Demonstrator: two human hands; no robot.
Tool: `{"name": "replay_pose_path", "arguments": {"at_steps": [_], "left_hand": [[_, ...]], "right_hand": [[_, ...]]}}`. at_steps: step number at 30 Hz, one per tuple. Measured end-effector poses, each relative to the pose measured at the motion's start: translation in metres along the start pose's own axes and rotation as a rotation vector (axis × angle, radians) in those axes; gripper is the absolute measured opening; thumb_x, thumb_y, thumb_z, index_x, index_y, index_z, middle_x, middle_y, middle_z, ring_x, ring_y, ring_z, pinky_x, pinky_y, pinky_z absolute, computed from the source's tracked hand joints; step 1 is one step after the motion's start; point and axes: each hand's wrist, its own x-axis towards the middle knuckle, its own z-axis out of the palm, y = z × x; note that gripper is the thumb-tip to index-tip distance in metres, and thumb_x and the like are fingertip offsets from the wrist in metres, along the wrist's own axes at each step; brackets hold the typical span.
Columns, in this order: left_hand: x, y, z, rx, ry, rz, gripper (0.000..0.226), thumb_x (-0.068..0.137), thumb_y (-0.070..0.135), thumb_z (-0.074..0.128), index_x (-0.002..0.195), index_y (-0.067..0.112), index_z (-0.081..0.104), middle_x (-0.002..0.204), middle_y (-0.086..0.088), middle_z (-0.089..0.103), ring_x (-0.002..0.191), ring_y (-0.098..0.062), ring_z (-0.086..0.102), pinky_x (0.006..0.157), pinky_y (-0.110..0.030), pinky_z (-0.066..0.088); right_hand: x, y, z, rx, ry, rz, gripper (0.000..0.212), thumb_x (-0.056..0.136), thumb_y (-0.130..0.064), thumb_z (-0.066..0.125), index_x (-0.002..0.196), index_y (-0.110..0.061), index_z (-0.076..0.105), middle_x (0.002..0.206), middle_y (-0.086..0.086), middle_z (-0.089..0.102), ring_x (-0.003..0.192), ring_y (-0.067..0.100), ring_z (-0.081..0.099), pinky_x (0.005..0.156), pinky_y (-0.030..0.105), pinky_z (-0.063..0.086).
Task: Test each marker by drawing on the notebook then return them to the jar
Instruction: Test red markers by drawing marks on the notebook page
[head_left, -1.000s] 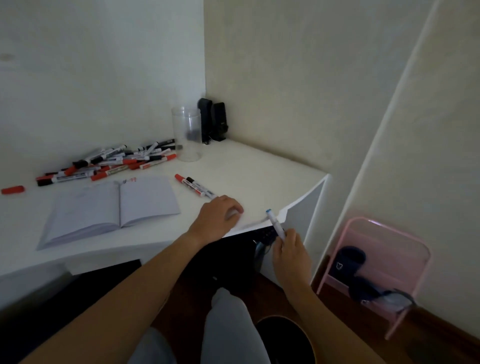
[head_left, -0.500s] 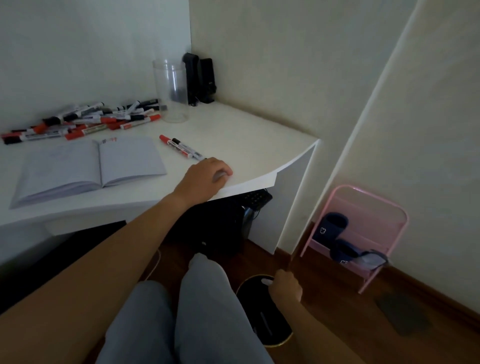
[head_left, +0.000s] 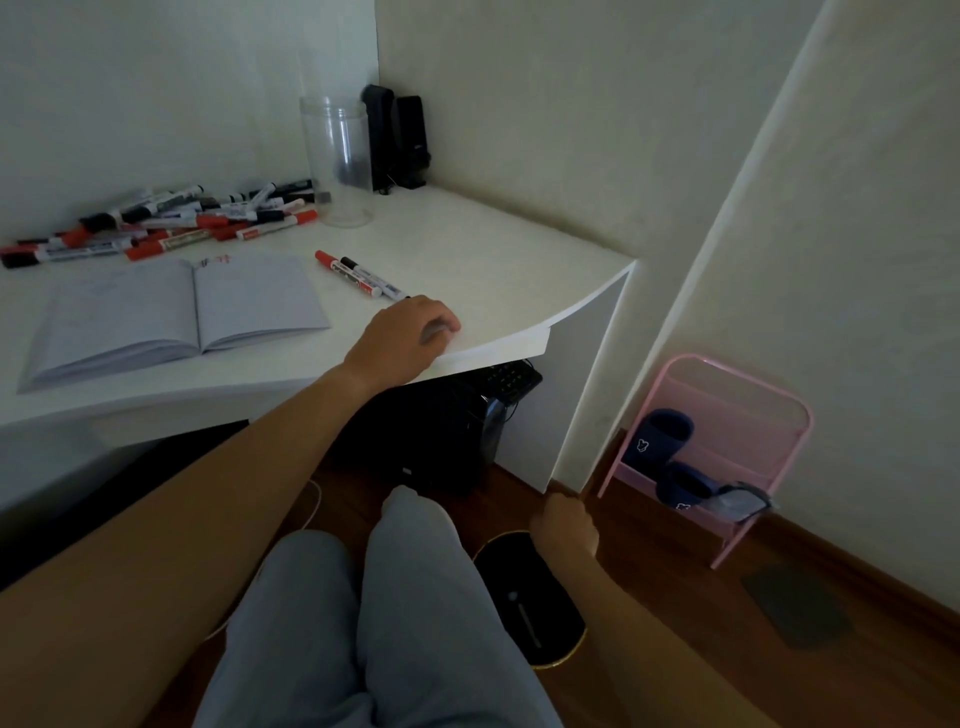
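A clear jar (head_left: 337, 161) stands at the back of the white desk (head_left: 483, 249), with something dark at its bottom. Several red- and black-capped markers (head_left: 156, 223) lie in a pile to its left. An open notebook (head_left: 176, 312) lies in front of the pile, with small red marks at the top of its right page. A red-capped marker (head_left: 343, 271) and a black-capped marker (head_left: 376, 283) lie side by side right of the notebook. My left hand (head_left: 405, 338) rests on the desk's front edge, just below them. My right hand (head_left: 566, 525) is down near the floor by the desk's side panel, fingers curled, its inside hidden.
Black speakers (head_left: 397, 140) stand in the corner behind the jar. A dark computer case (head_left: 431, 436) sits under the desk. A round black object (head_left: 530, 597) lies on the wooden floor beside my grey-trousered legs (head_left: 395, 623). A pink rack (head_left: 727, 410) with dark slippers stands against the right wall.
My right hand, which held a white marker up at the desk edge, has dropped to the floor by the desk's side panel. The marker no longer shows. My left hand stayed put.
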Motion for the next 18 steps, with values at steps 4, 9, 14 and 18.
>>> {"name": "replay_pose_path", "arguments": {"at_steps": [4, 9, 14, 18], "left_hand": [[0.002, -0.001, -0.002, -0.021, -0.006, 0.008, 0.014, 0.093, 0.02, 0.062, 0.105, 0.025, 0.07, 0.107, 0.005, 0.067, 0.1, -0.013, 0.062, 0.092, -0.04, 0.051], [0.011, 0.004, -0.021, -0.028, 0.056, -0.011, 0.021, 0.089, 0.007, 0.06, 0.101, 0.019, 0.073, 0.103, 0.002, 0.07, 0.099, -0.012, 0.063, 0.094, -0.034, 0.049], [0.018, -0.01, -0.067, 0.013, 0.111, -0.049, 0.022, 0.092, 0.002, 0.057, 0.1, 0.016, 0.072, 0.103, 0.0, 0.069, 0.098, -0.014, 0.063, 0.09, -0.031, 0.05], [0.013, -0.042, -0.109, 0.084, 0.228, -0.08, 0.021, 0.092, 0.004, 0.057, 0.095, 0.018, 0.072, 0.097, 0.003, 0.069, 0.09, -0.013, 0.062, 0.084, -0.032, 0.051]], "right_hand": [[0.0, -0.043, -0.065, 0.167, 0.318, -0.159, 0.016, 0.101, -0.022, 0.051, 0.097, -0.012, 0.062, 0.092, 0.003, 0.06, 0.075, 0.017, 0.059, 0.068, 0.032, 0.051], [-0.003, -0.123, -0.162, 0.302, 0.661, -0.467, 0.013, 0.098, -0.023, 0.052, 0.092, -0.014, 0.06, 0.088, 0.0, 0.058, 0.072, 0.021, 0.057, 0.065, 0.038, 0.05], [0.007, -0.208, -0.2, 0.244, 0.654, -0.608, 0.013, 0.098, -0.022, 0.051, 0.095, -0.012, 0.06, 0.089, 0.004, 0.058, 0.069, 0.023, 0.051, 0.061, 0.032, 0.038], [0.015, -0.271, -0.19, 0.19, 0.576, -0.687, 0.014, 0.099, -0.025, 0.052, 0.1, -0.014, 0.06, 0.097, 0.004, 0.058, 0.079, 0.026, 0.057, 0.064, 0.032, 0.037]]}}
